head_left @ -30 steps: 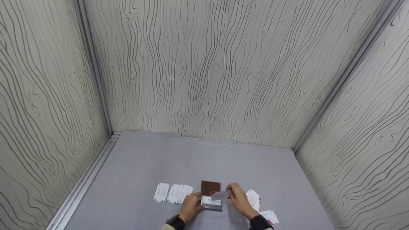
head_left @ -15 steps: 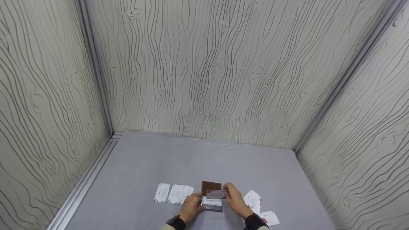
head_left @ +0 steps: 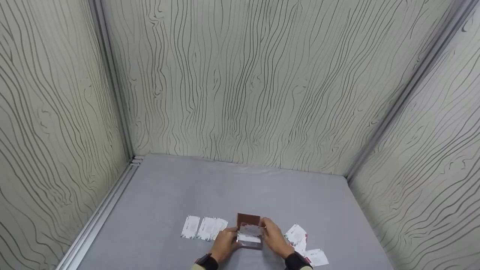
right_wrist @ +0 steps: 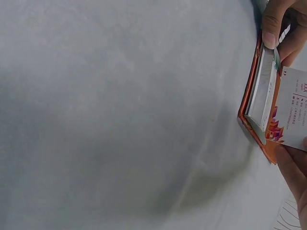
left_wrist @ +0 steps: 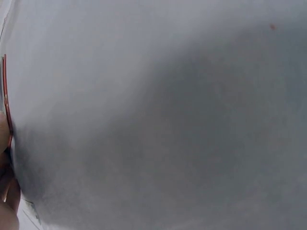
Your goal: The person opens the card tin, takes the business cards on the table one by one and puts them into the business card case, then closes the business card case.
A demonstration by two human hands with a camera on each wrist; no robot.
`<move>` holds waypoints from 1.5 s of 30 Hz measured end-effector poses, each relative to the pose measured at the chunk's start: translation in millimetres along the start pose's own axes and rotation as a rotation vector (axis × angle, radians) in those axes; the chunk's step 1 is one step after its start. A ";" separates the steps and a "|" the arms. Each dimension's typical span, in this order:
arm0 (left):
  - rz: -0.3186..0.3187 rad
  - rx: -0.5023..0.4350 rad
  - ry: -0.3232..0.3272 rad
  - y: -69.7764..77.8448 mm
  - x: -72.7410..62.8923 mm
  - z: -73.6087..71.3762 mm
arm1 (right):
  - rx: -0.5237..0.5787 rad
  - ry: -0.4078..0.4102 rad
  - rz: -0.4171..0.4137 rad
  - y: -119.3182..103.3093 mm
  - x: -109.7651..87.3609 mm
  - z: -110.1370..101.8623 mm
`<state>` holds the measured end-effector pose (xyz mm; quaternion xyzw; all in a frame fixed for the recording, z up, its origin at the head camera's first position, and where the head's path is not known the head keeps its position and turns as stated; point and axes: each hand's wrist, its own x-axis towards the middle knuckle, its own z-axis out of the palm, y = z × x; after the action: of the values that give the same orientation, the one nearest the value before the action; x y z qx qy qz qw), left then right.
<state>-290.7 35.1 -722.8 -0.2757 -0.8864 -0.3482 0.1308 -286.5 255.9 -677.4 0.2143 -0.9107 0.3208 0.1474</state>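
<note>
A business card case point(head_left: 248, 218) stands with its brown lid raised in the head view, white cards showing in its silvery tray. My left hand point(head_left: 224, 242) grips the case's left side; in the right wrist view, that hand's thumb point(right_wrist: 270, 38) presses on the tray's end. Between the fingers of my right hand point(head_left: 275, 238) is a white business card point(right_wrist: 293, 108) with a red and orange print at one corner. This card is tilted over the tray, in front of the lid. Only part of my left hand point(left_wrist: 8, 201) shows in the left wrist view, beside the case's reddish-brown edge point(left_wrist: 5, 86).
White business cards point(head_left: 210, 228) lie to the left of the case, with a separate one point(head_left: 190, 227) further left. More cards point(head_left: 296, 236) overlap to the right, near another card point(head_left: 317, 257). Patterned walls point(head_left: 240, 82) surround the grey table point(head_left: 240, 187).
My right hand has moved left and brought the pinched card over the case, lower against the lid. My left hand keeps its grip on the case.
</note>
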 end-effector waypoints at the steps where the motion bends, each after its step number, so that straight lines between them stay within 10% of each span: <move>1: 0.004 0.000 0.002 0.2 -0.3 -0.4 | -0.004 0.005 -0.008 0.2 -0.1 0.8; 45: 0.051 0.023 0.019 -3.0 -1.1 3.1 | -0.100 -0.108 0.005 9.0 -16.1 21.7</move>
<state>-291.6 35.0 -727.1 -0.2934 -0.8817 -0.3372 0.1512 -279.7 252.9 -704.9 0.2212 -0.9328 0.2632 0.1079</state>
